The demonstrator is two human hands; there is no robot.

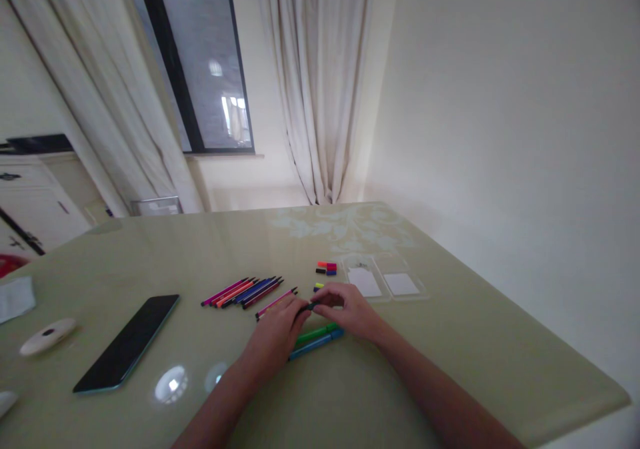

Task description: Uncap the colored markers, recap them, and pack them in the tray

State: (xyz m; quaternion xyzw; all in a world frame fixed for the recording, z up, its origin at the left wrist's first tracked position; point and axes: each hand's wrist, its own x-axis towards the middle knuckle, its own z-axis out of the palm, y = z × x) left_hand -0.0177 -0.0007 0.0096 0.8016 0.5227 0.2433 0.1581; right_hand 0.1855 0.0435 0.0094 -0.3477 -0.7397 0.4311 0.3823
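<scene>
My left hand [277, 322] and my right hand [347, 306] meet over the table, fingertips pinched on the two ends of a dark felt-tip pen [311, 306]. Most of that pen is hidden by the fingers, so I cannot tell whether its cap is on. Just below the hands lie a green felt-tip pen [317, 334] and a blue felt-tip pen [317, 345], both capped. A pink uncapped pen [270, 306] lies partly behind my left hand. Further left, several uncapped pens [243, 292] lie side by side. Small coloured caps [327, 268] sit beyond my right hand.
A clear plastic case [380, 292] with white inserts lies open to the right of the caps. On the left are a black phone [127, 342], a white oval object [49, 336] and a pale cloth or paper [16, 298]. A wall borders the table's right edge.
</scene>
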